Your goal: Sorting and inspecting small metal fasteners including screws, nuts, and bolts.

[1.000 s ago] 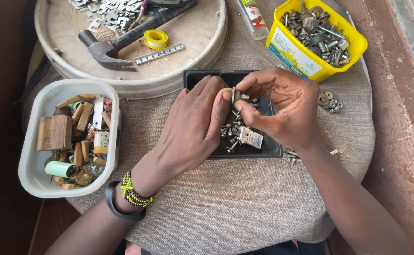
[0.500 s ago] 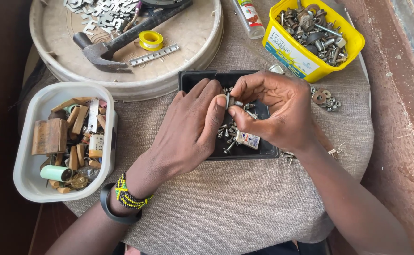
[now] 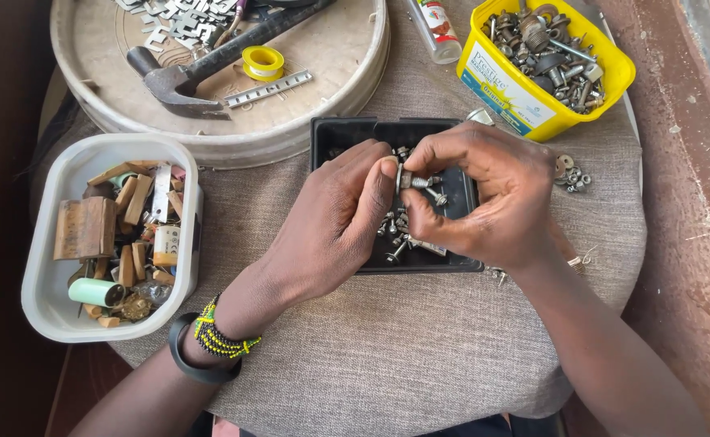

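Note:
Both hands meet over a black tray (image 3: 347,131) of small screws and bolts. My right hand (image 3: 484,198) pinches a small silver bolt (image 3: 416,182) between thumb and fingertips. My left hand (image 3: 335,222) touches the bolt's head end with its fingertips, seemingly gripping a nut or washer on it. Loose screws (image 3: 394,231) lie in the tray under the hands. A beaded bracelet and a black band sit on my left wrist.
A yellow tub (image 3: 545,69) of metal hardware stands at the back right, with washers (image 3: 569,174) beside it. A round tray (image 3: 217,73) holds a hammer (image 3: 197,69), yellow tape roll and metal strip. A white tub (image 3: 112,235) of wooden bits sits left.
The hands stay together over the black tray, fingers shifting slightly around the bolt. The view has moved a little.

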